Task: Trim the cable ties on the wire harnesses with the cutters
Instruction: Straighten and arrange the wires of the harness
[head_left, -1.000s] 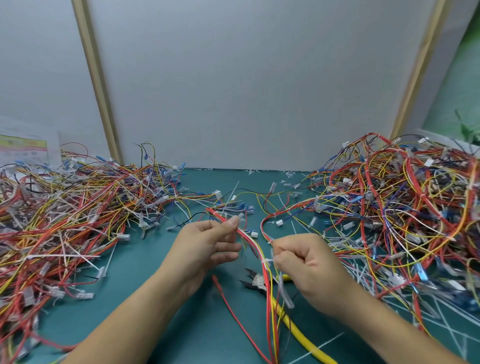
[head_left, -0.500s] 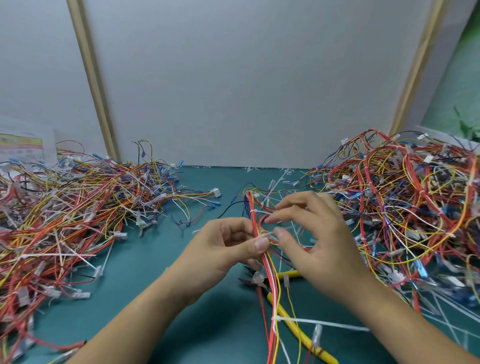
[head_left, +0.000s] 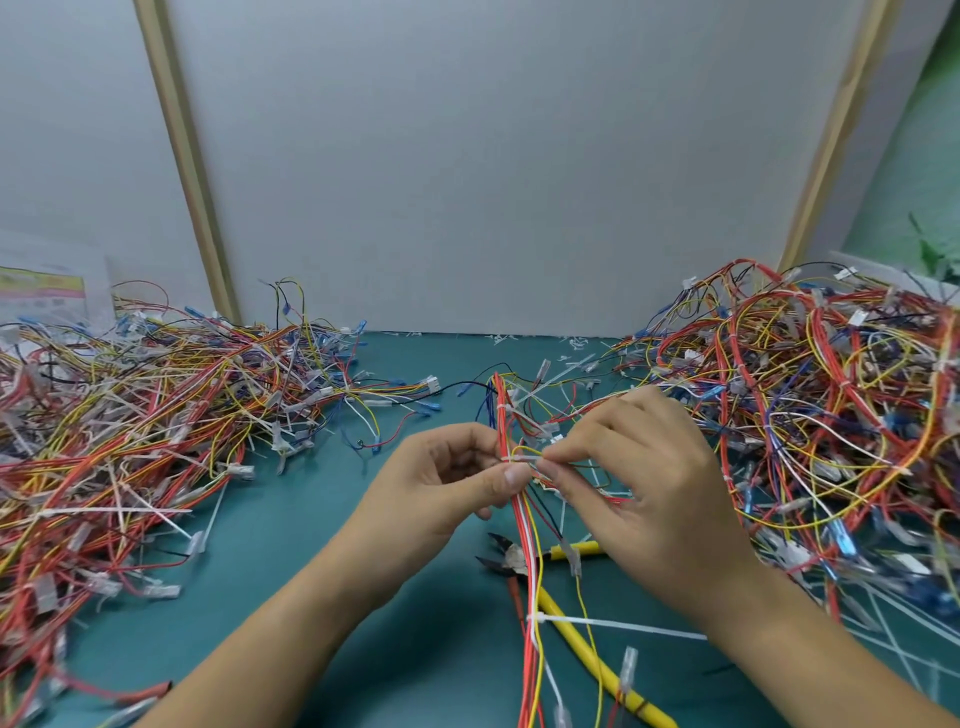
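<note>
The grip of the left hand (head_left: 447, 483) is closed on a wire harness (head_left: 521, 519): thumb and fingers pinch the red, white and yellow bundle. The grip of the right hand (head_left: 654, 488) pinches a small white cable tie (head_left: 525, 460) on the same bundle, just beside the left thumb. The cutters (head_left: 506, 560) lie on the green desk (head_left: 311, 545) under the harness, blades apart, away from both hands. Lower on the harness a second tie (head_left: 613, 625) sticks out to the right. A left pile (head_left: 130, 415) and a right pile (head_left: 805, 415) of harnesses lie at the sides.
</note>
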